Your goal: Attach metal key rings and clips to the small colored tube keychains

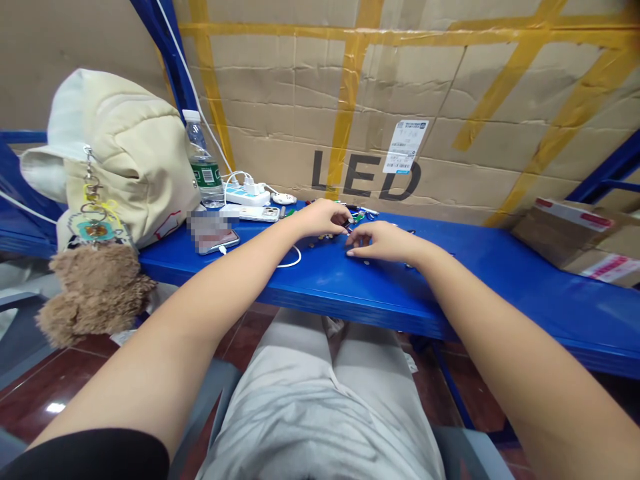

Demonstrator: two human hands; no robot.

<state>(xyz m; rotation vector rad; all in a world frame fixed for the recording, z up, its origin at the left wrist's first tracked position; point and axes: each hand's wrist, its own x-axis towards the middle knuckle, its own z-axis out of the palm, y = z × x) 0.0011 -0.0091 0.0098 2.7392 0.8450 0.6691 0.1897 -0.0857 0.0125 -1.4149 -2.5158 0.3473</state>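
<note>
My left hand [323,217] and my right hand [377,241] are close together above a blue metal shelf [450,273]. Several small metal and coloured parts [320,241] lie scattered around them. The fingertips of my left hand curl down beside a small dark part [347,225], next to a green piece [357,217]. My right hand's fingers curl onto the shelf near the parts. The hands and the small size of the parts hide whether either hand holds one.
A white cable [293,261] loops on the shelf, near a phone [217,241], power strip [247,195] and water bottle [204,160]. A cream bag [120,160] with a plush keychain [93,293] stands left. A cardboard box [575,240] lies right.
</note>
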